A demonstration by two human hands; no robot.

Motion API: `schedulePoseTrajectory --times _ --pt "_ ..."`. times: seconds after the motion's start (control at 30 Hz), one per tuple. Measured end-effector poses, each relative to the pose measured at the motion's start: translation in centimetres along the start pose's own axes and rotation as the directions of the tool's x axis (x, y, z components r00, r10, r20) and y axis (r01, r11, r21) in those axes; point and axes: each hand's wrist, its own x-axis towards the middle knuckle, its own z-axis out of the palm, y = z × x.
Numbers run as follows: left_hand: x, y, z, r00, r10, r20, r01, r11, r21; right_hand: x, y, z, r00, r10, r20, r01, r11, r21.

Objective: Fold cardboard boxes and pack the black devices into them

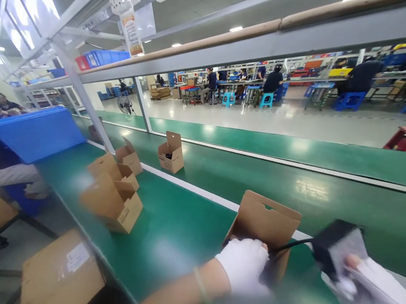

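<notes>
My left hand (245, 263), in a white glove with the fingertips bare, reaches into an open cardboard box (264, 217) on the green bench. The fingers look curled together, but the box and blur hide what they hold. From beside that hand a black cable (294, 244) runs right to a black block-shaped device (338, 248) with a greyish front face. My right hand (363, 273), also gloved in white, grips this device from below, above the conveyor's near edge. Motion smears the device and the right fingers.
Several open cardboard boxes (130, 213) stand further left on the bench. Another open box (173, 154), with something dark inside, sits on the green conveyor (310, 188). A blue bin (42, 134) stands at the far left, near seated people. A metal frame post (79, 89) rises beyond the boxes.
</notes>
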Motion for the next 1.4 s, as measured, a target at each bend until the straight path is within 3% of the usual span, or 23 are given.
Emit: schedulePoseTrajectory --times 0.07,0.13,0.2,0.27,0.37,0.43,0.57,0.7,0.77,0.93,1.03,1.17,1.27,1.33,1.4 --pt "0.0 0.0 0.2 0.999 0.0 0.043 -0.003 0.998 0.068 1.1 0.1 1.0 0.97 0.09 -0.227 -0.107 0.992 -0.062" --pt "0.0 0.0 0.3 0.996 0.0 0.088 -0.01 0.994 0.111 1.5 0.1 1.9 0.952 0.038 -0.302 -0.152 0.919 -0.364" --pt "0.1 0.2 0.4 0.995 -0.008 0.098 -0.004 0.993 0.118 1.6 -0.5 2.9 0.972 -0.115 -0.204 -0.062 0.716 -0.696" --pt "0.1 0.4 0.2 0.994 -0.022 0.105 0.012 0.995 0.102 1.7 -1.8 3.9 0.979 -0.205 -0.013 0.079 0.435 -0.897" --pt "-0.3 0.9 -0.1 0.992 -0.065 0.106 0.061 0.997 0.042 2.6 -4.4 5.8 0.983 -0.13 0.128 0.143 0.109 -0.984" --pt "-1.0 1.1 0.1 0.992 -0.105 0.074 0.107 0.994 -0.021 3.7 -5.6 7.2 0.986 -0.053 0.158 0.161 0.044 -0.986" --pt "-2.7 0.4 1.6 0.987 -0.131 -0.09 0.123 0.988 -0.088 6.3 -5.0 9.7 0.957 0.106 0.272 0.261 0.101 -0.96" --pt "-3.3 -0.7 3.4 0.966 -0.085 -0.242 0.083 0.996 -0.02 7.0 -4.0 10.3 0.906 0.239 0.349 0.314 0.172 -0.934" --pt "-3.3 -0.8 3.6 0.96 -0.049 -0.275 0.055 0.998 0.014 6.0 -4.3 9.8 0.888 0.264 0.376 0.333 0.193 -0.923" --pt "-3.0 -0.4 2.9 0.948 -0.02 -0.317 0.024 1.0 0.009 3.9 -5.0 8.5 0.837 0.293 0.462 0.439 0.145 -0.887" --pt "-3.0 -0.2 3.1 0.955 -0.033 -0.296 0.047 0.998 0.041 5.3 -4.5 8.5 0.814 0.36 0.456 0.414 0.193 -0.89" --pt "-2.9 -0.5 3.8 0.958 -0.027 -0.284 0.059 0.993 0.102 7.2 -4.6 8.1 0.754 0.379 0.536 0.471 0.257 -0.844" --pt "-2.1 -0.8 4.0 0.959 -0.019 -0.283 0.05 0.994 0.102 6.0 -5.4 5.9 0.781 0.239 0.576 0.494 0.328 -0.806" --pt "-0.6 -1.3 4.0 0.966 -0.031 -0.255 0.052 0.996 0.076 4.0 -5.4 3.2 0.813 0.024 0.582 0.515 0.436 -0.738" --pt "1.9 -2.1 3.8 0.974 -0.039 -0.224 0.057 0.996 0.074 1.8 -4.3 -0.4 0.848 -0.165 0.503 0.514 0.486 -0.707"
